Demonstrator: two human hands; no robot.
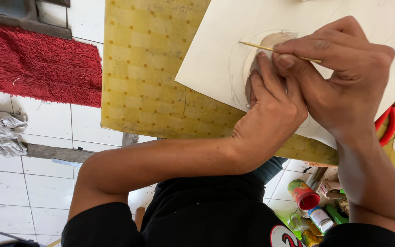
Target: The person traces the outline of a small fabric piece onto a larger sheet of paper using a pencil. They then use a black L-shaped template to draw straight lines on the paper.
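Black fabric of the person's shirt [206, 215] fills the bottom of the frame, with both bare forearms reaching up from it to a table covered in yellow checked cloth [142, 68]. The left hand [270, 114] lies flat on a large sheet of cream paper [216, 50], its fingers pressing down a round tan template [273, 41] that sits inside a pencilled circle; the hand grips nothing, only pins the disc against the sheet. The right hand [339, 77] crosses just above it, thumb and forefinger pinched shut on a thin yellow pencil [264, 47] whose tip touches the paper at the upper left edge of the disc. Red-handled pliers [387, 126] peek out from under the paper's right side, beside the right wrist. Beneath the table's edge, on white floor tiles [46, 192], stand a red-lidded tub [305, 194] and a small white glue bottle [321, 218] among clutter. Farther off at left, a grey rag [1, 132] lies crumpled on the tiles, and beyond it a shaggy red mat [40, 64] spreads toward the top corner.
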